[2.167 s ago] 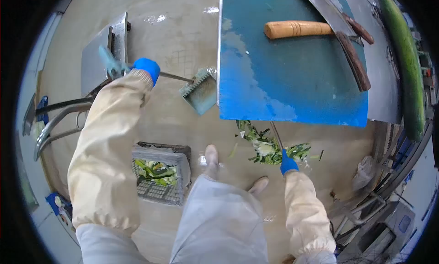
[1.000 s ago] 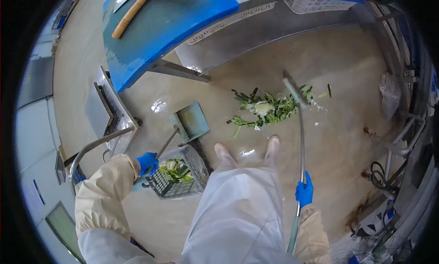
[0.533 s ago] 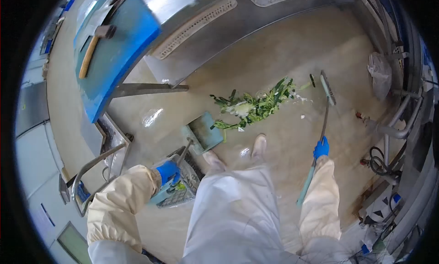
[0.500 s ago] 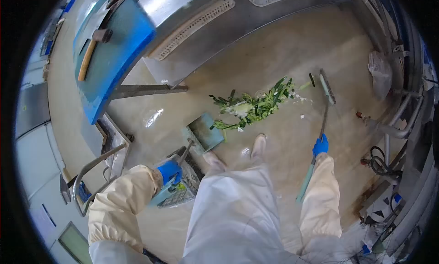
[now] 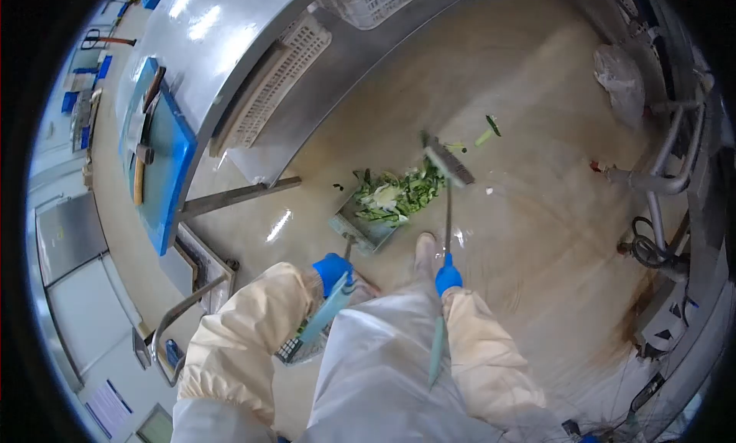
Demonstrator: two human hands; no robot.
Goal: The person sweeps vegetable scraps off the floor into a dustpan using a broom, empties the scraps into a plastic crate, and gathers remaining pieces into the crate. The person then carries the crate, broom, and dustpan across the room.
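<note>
My left hand (image 5: pixel 333 273), in a blue glove, is closed round the handle of a pale green dustpan (image 5: pixel 369 237). The pan lies on the wet floor, its mouth facing the vegetable scraps. Green and white vegetable scraps (image 5: pixel 399 196) are heaped at its mouth and partly inside it. My right hand (image 5: pixel 448 277), also blue-gloved, grips the handle of a broom (image 5: pixel 452 165). The broom head touches or nearly touches the far right side of the heap. One loose green scrap (image 5: pixel 486 132) lies beyond the broom.
A steel table (image 5: pixel 230 44) stands at upper left, with a blue cutting board (image 5: pixel 172 167), a hammer (image 5: pixel 139 174) and a knife on it. White crates (image 5: pixel 276 82) sit beneath. Metal pipes (image 5: pixel 659 182) and a clear plastic bag (image 5: pixel 619 79) line the right side.
The broom has swept leftward from the right, bringing the scraps together against and into the dustpan. My left hand and the dustpan have shifted right, and the view has turned.
</note>
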